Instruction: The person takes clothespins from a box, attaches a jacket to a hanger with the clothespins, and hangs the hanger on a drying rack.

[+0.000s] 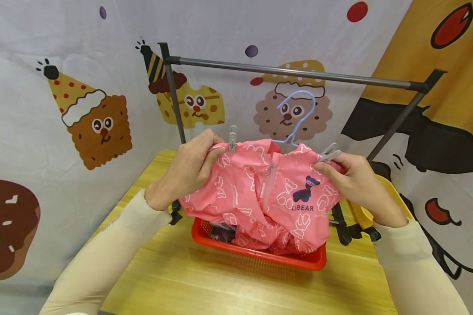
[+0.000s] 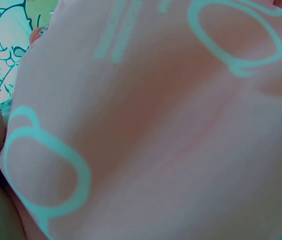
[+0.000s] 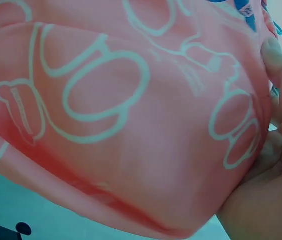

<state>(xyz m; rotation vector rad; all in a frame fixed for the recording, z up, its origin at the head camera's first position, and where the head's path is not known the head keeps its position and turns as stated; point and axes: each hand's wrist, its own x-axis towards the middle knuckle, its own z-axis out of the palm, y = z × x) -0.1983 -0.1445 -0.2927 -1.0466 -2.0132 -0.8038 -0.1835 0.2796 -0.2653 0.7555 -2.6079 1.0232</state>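
Above a red plastic basket (image 1: 260,254), the left hand (image 1: 189,164) and right hand (image 1: 352,179) pinch opposite shoulders of a pink zip-up jacket (image 1: 244,192) on a blue hanger (image 1: 314,103).

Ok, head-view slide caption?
Left hand and right hand hold a pink jacket over a red basket, hanger hook at its collar, rack behind.
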